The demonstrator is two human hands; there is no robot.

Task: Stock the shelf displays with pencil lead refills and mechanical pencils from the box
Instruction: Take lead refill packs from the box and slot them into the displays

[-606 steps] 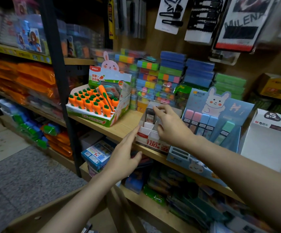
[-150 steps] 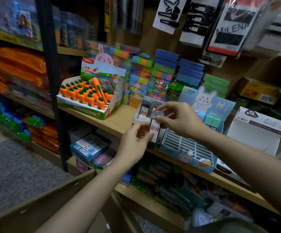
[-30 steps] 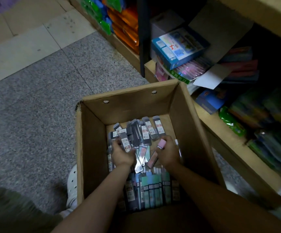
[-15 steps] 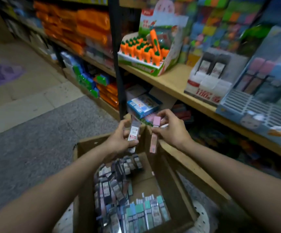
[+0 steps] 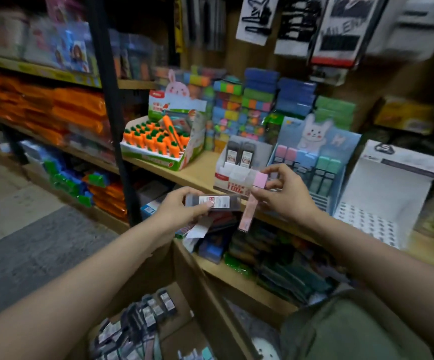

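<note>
Item in hand, left: dark lead refill case (image 5: 214, 202), flat and smoky, white-and-red label on its face, lying level at about 6 o'clock from the white lead display (image 5: 238, 168). Left hand (image 5: 182, 207) holds it by one end, thumb on the label, fingers curled beneath.

Item in hand, right: pink mechanical pencil pack (image 5: 252, 203), long and slim, paler pink cap-block on top, hanging upright just at 3 o'clock of the dark case. Right hand (image 5: 287, 193) pinches it near the top between thumb and fingertips.

Progress, judged: partial. The white lead display shows only two dark cases standing in its back row; the front pockets look unfilled. The bunny pencil display (image 5: 314, 152), at 3 o'clock of it, carries pink, blue and green packs, with bare slots lower down. Both held items are not yet placed.

Remaining stock: cardboard box (image 5: 200, 302), at 6 o'clock below the hands, holds many more dark cases (image 5: 143, 318) and a few pastel packs at its near edge.

Surroundings: wooden shelf (image 5: 200, 175) under both displays; carrot eraser display (image 5: 158, 141) at 9 o'clock of the lead display; white perforated stand (image 5: 382, 203) at 3 o'clock of the bunny display.
</note>
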